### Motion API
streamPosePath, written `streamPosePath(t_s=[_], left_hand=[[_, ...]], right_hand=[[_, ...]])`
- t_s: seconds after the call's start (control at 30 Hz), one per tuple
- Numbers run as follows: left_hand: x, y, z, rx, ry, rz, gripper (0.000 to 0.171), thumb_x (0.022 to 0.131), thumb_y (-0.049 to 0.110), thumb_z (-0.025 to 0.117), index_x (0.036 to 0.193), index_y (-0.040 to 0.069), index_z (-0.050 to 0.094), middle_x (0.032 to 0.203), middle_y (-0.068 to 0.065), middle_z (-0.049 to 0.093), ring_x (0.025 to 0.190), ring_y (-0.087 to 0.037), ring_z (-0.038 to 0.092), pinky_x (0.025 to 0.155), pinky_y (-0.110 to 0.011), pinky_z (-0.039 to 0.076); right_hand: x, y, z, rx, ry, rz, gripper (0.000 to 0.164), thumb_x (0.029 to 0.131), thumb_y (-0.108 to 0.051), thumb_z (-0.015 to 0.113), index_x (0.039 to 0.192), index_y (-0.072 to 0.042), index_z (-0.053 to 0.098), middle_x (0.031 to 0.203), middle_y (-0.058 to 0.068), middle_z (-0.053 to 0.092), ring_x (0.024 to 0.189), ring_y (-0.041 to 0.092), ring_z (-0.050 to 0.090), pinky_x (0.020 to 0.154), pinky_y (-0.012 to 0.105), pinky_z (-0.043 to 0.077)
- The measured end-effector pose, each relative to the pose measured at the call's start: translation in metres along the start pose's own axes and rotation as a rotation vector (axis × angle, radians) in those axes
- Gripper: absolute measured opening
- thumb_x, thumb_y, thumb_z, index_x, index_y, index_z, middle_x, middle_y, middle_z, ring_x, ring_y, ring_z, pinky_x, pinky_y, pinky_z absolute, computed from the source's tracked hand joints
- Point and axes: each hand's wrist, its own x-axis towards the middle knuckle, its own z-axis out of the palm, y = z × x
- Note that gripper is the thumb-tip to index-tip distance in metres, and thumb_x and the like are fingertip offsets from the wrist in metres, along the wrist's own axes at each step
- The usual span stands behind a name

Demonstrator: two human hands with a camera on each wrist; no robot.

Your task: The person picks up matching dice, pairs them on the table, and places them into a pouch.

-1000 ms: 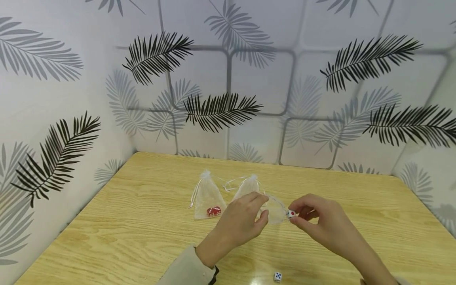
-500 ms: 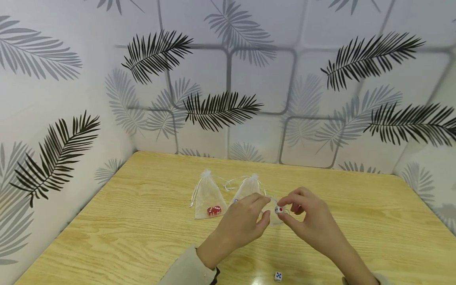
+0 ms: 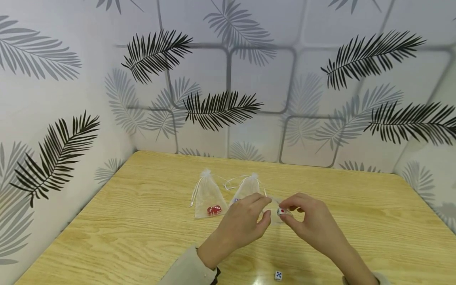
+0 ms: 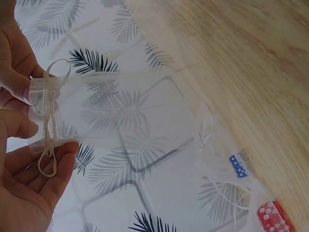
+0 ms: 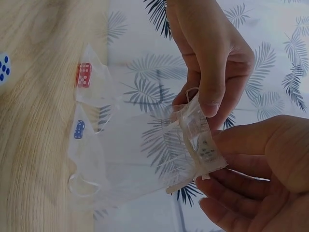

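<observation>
A sheer white drawstring bag (image 4: 130, 113) hangs between my two hands, its gathered mouth and cords toward them. My left hand (image 3: 238, 219) pinches the rim of this bag between thumb and fingers. With thumb and fingertips, my right hand (image 3: 313, 215) holds a white die (image 3: 281, 211) at the mouth. In the right wrist view, the die's dark pips show through the mesh inside the rim. Another white die (image 3: 278, 276) with blue pips lies on the table near the front edge.
Two more sheer bags lie on the wooden table (image 3: 124, 225). The left bag (image 3: 204, 194) contains red dice (image 3: 214, 210); the other bag (image 3: 247, 188), partly behind my left hand, contains blue dice (image 5: 79, 129). A patterned wall (image 3: 256, 83) stands behind.
My right hand has moved left with the white die, bringing it to the bag's mouth close to my left hand. My left hand has barely moved.
</observation>
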Motion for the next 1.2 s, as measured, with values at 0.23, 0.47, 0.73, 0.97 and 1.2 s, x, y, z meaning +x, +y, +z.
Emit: streamPosePath(t_s=[0.23, 0.47, 0.73, 0.97, 1.2], left_hand=[[0.001, 0.000, 0.000, 0.002, -0.022, -0.006, 0.023, 0.087, 0.011, 0.064, 0.107, 0.001, 0.068, 0.101, -0.006, 0.069, 0.080, -0.013, 0.068, 0.066, -0.015, 0.053], [0.001, 0.000, -0.001, 0.020, -0.020, -0.006, 0.023, 0.086, 0.011, 0.064, 0.107, 0.002, 0.069, 0.101, -0.006, 0.069, 0.081, -0.013, 0.068, 0.067, -0.016, 0.053], [0.001, 0.000, -0.001, 0.015, -0.040, -0.011, 0.025, 0.087, 0.012, 0.064, 0.109, 0.001, 0.067, 0.103, -0.007, 0.069, 0.078, -0.012, 0.067, 0.064, -0.014, 0.052], [0.002, -0.001, 0.000, 0.043, -0.084, 0.000, 0.026, 0.088, 0.014, 0.064, 0.111, 0.002, 0.066, 0.105, -0.006, 0.069, 0.079, -0.011, 0.066, 0.066, -0.012, 0.051], [0.000, -0.002, 0.000, 0.029, -0.099, -0.025, 0.027, 0.089, 0.014, 0.063, 0.113, 0.002, 0.065, 0.106, -0.006, 0.069, 0.085, -0.013, 0.067, 0.069, -0.014, 0.052]], right_hand=[[0.000, 0.001, -0.002, 0.013, -0.019, 0.007, 0.024, 0.071, 0.003, 0.078, 0.090, -0.009, 0.072, 0.088, -0.004, 0.068, 0.074, 0.009, 0.061, 0.066, 0.023, 0.053], [0.000, 0.002, -0.003, 0.009, -0.027, 0.025, 0.027, 0.070, 0.004, 0.078, 0.093, -0.006, 0.072, 0.091, 0.000, 0.069, 0.074, 0.012, 0.063, 0.066, 0.023, 0.054], [0.000, 0.002, -0.005, 0.011, -0.028, 0.008, 0.027, 0.070, 0.004, 0.078, 0.095, -0.005, 0.071, 0.092, 0.001, 0.069, 0.076, 0.013, 0.063, 0.067, 0.025, 0.055], [-0.003, 0.000, -0.010, -0.006, -0.015, 0.040, 0.031, 0.070, 0.002, 0.080, 0.098, -0.006, 0.070, 0.094, 0.000, 0.069, 0.077, 0.013, 0.062, 0.067, 0.025, 0.055], [-0.008, 0.004, -0.015, -0.026, 0.020, -0.004, 0.036, 0.065, 0.003, 0.083, 0.095, -0.009, 0.069, 0.091, -0.004, 0.068, 0.076, 0.011, 0.061, 0.065, 0.024, 0.054]])
